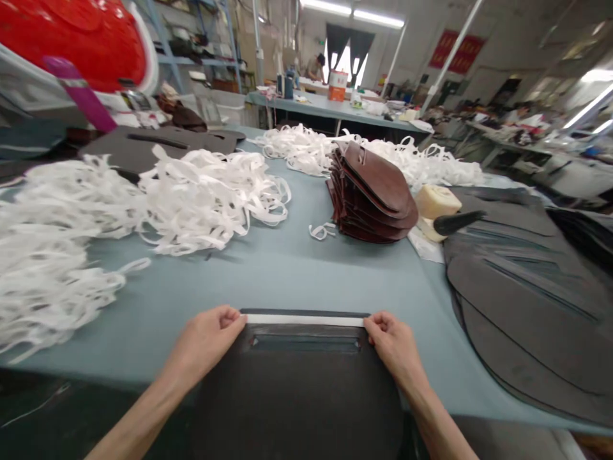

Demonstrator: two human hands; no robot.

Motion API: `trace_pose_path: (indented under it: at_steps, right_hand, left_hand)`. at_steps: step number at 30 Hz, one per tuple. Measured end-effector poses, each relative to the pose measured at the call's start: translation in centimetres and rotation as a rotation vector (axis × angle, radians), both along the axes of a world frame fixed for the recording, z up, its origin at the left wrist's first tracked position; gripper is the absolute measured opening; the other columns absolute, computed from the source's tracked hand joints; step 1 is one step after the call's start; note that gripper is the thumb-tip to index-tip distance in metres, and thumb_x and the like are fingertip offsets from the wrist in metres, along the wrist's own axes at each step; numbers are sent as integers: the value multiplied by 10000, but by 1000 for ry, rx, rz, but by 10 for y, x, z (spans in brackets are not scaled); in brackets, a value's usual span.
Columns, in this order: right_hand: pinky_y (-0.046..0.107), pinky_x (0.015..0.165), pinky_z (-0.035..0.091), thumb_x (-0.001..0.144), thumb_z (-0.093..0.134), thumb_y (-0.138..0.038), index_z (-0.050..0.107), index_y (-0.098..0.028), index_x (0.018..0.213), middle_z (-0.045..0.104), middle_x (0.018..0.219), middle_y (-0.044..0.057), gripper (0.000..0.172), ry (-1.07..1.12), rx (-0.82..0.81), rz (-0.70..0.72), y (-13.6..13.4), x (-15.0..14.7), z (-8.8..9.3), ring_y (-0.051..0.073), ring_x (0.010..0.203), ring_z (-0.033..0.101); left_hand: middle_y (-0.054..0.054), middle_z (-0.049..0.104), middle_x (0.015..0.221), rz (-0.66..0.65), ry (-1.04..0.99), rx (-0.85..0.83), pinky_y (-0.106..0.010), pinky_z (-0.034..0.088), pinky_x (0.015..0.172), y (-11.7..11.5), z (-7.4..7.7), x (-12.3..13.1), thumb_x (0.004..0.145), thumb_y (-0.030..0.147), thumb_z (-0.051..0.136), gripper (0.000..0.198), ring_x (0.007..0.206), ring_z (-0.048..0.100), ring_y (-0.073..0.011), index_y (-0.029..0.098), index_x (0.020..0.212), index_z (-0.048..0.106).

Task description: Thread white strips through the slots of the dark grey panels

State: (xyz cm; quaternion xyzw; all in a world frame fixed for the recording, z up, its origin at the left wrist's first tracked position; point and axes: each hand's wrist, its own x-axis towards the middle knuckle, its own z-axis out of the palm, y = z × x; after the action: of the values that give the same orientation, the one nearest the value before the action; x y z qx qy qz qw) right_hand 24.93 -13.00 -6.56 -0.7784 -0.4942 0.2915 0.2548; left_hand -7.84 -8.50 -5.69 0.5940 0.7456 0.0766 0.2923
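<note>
A dark grey leather piece [297,390] with a long slot lies at the near table edge. Along its far edge runs a white tape strip [306,319]. My left hand [208,335] pinches the strip's left end, fingers closed. My right hand [390,342] pinches the right end the same way. Both hands rest on the leather piece's top corners.
Heaps of loose white tape strips [191,198] cover the left and far table [287,268]. A stack of brown leather pieces [373,198] stands mid-right, beside a cream block and dark tool [438,207]. Dark grey pieces [522,300] pile at the right. People work at distant tables.
</note>
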Motion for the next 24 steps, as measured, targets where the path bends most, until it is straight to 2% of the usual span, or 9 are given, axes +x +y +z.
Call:
trace_pose_path:
  at_steps: [9,12,14,17,20,22,24]
  right_hand:
    - [230,516,293,782,498,-298,546,-208,629,545,525,-35,184,-134,-28,-35,2,-5,5,123,522,508]
    - [235,531,285,783,530,-271,559,-204,702,540,537,-37,109,-182,-32,-39,2,-6,7,127,533,498]
    - [243,533,276,802,523,-224,581,-199,814,548,579,-29,64,-292,-15,-22,-2,-10,8,131,537,486]
    - [256,550,300,854,431,-120,614,-204,983,596,797,40,239,-569,154,148,-9,-25,8,150,629,515]
    - [314,725,390,888,402,-101,568,-236,1188,574,1077,100,367,-685,408,519,-10,-52,9,210,905,539]
    - [377,835,386,907,440,-169,546,-215,1216,572,1100,102,329,-680,458,698,-6,-70,9,239,982,511]
    - [387,842,388,915,468,-238,602,-183,1070,586,1023,92,212,-667,431,728,0,-84,9,242,956,510]
  left_hand:
    - [14,661,699,-13,82,22,-271,378,587,-4,-9,0,817,533,437,346,667,613,-189,241,833,622]
    - [-18,659,820,-46,120,252,-285,422,625,-14,-13,7,851,463,450,303,717,606,-193,219,942,604]
    - [-54,647,967,-194,142,485,-306,451,734,-25,-18,14,893,324,408,260,849,599,-205,206,1023,600]
    - [-82,616,1097,-443,262,658,-364,443,839,-44,-21,25,908,189,366,344,999,560,-240,238,1170,583]
    - [-98,590,1165,-530,411,675,-429,443,845,-52,-19,31,900,270,466,403,1062,534,-293,310,1299,503]
    - [-100,575,1202,-548,448,676,-452,439,857,-49,-17,30,894,307,496,407,1101,521,-307,336,1300,500]
    - [-88,569,1224,-541,433,675,-447,438,871,-43,-15,27,906,296,480,377,1123,519,-289,342,1279,515]
